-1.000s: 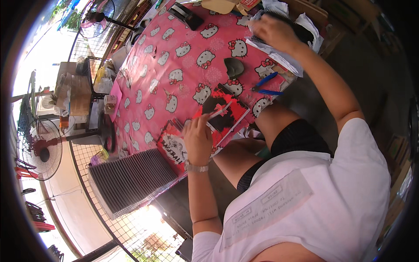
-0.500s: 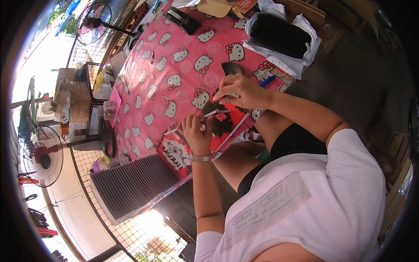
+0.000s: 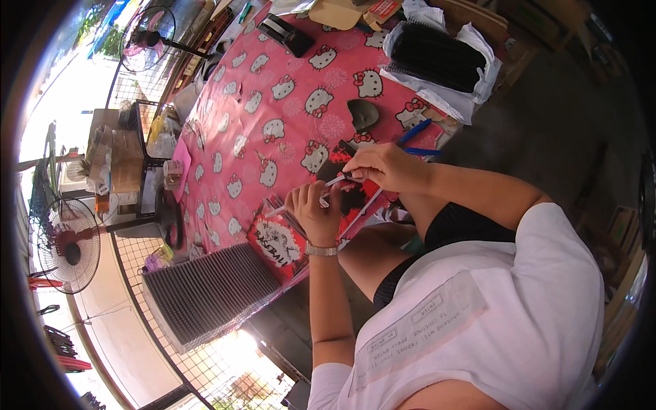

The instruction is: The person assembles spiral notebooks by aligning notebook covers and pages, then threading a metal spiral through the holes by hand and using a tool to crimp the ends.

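Observation:
A thin white strip [image 3: 333, 182] runs between my two hands over a red and black printed sheet [image 3: 273, 242]. My left hand [image 3: 314, 209], a metal-band watch on its wrist, is closed on the strip. Fingers pinched together, my right hand [image 3: 387, 167] holds the strip's other end, where a small dark bit shows at the fingertips. Just beyond the right hand lies a blue-handled tool [image 3: 415, 140], its head hidden. A grey curved scoop-like dish [image 3: 362, 115] rests on the table past that hand.
The pink patterned tablecloth [image 3: 249, 140] covers the table. A large stack of grey ridged pieces [image 3: 212, 290] sits at the left edge. A black bundle [image 3: 437, 56] in white paper and a black tape dispenser [image 3: 285, 34] stand at the far side. Fans [image 3: 68, 244] are at left.
My right hand has come down nearer the left hand, uncovering the grey dish and more of the blue handles. The left hand has shifted slightly right and nearer.

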`<control>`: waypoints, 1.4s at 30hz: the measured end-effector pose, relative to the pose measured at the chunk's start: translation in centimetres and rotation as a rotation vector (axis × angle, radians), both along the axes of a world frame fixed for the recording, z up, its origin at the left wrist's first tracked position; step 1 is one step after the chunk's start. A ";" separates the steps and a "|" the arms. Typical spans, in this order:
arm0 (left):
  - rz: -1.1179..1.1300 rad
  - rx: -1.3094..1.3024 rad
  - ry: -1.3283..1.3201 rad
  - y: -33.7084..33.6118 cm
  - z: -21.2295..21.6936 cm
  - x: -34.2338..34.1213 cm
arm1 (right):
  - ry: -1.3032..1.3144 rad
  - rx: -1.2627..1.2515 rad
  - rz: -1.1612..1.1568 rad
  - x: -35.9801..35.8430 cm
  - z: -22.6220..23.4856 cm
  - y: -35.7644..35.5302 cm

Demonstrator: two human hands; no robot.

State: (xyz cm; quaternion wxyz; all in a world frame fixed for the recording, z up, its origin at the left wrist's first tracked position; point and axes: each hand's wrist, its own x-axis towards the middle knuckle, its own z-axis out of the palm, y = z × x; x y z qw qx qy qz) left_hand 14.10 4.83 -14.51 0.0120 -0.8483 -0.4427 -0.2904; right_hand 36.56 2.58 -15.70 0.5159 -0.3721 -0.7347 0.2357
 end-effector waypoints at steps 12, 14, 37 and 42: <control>-0.097 -0.066 0.117 0.3 1.3 2.5 | -0.281 -0.461 0.053 0.7 3.7 1.5; -0.105 -0.068 0.098 0.4 1.4 2.5 | -0.287 -0.084 -0.055 0.5 3.7 1.2; 0.071 -0.111 0.001 0.4 0.1 -1.6 | -0.658 -0.369 0.163 4.9 -4.5 11.9; -0.035 -0.073 0.010 -0.4 -0.1 -0.6 | 0.179 -0.919 0.740 2.6 1.2 6.8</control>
